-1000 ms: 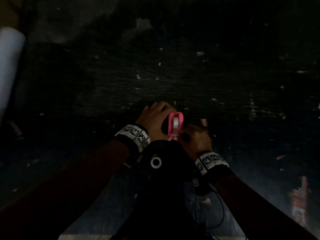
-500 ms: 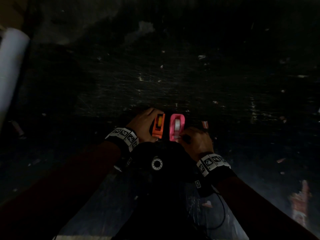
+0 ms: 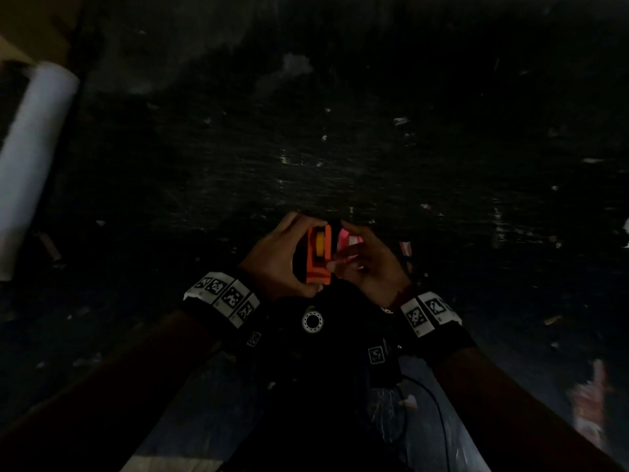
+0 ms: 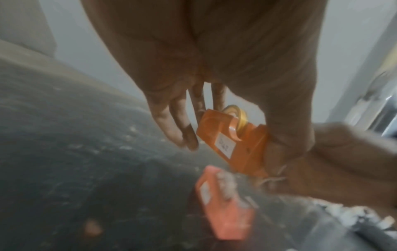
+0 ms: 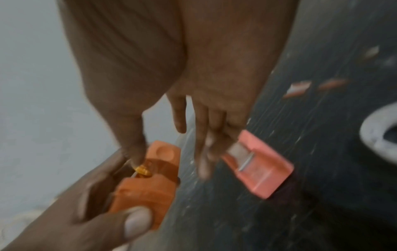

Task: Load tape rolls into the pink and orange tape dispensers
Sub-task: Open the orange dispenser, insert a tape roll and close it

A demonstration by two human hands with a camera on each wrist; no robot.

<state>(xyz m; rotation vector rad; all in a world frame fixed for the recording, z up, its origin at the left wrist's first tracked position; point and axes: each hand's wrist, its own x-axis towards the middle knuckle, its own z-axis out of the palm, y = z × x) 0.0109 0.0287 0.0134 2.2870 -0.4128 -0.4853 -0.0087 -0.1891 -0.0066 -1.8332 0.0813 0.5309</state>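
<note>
Seating the yellow roll in the orange dispenser

Nearest, the left hand [image 3: 276, 258] grips the orange dispenser [image 3: 319, 255], thumb at its base; at three o'clock the right hand [image 3: 366, 258], fingers [image 5: 201, 152] loosely spread, thumb on the yellow tape roll [image 4: 237, 117]. Best press squarely, I think, holding the dispenser steady. Beyond, the pink dispenser [image 5: 257, 166] lies on the desk [image 3: 340, 148]. Half a second ago the right hand gripped it.

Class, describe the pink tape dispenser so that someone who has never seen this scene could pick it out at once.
Start at the dark scuffed table and find the two hands meeting at its near edge. Beside the orange dispenser that the left hand grips, the pink dispenser lies flat on the table under the right hand. It alone is pink and lying down.
</note>
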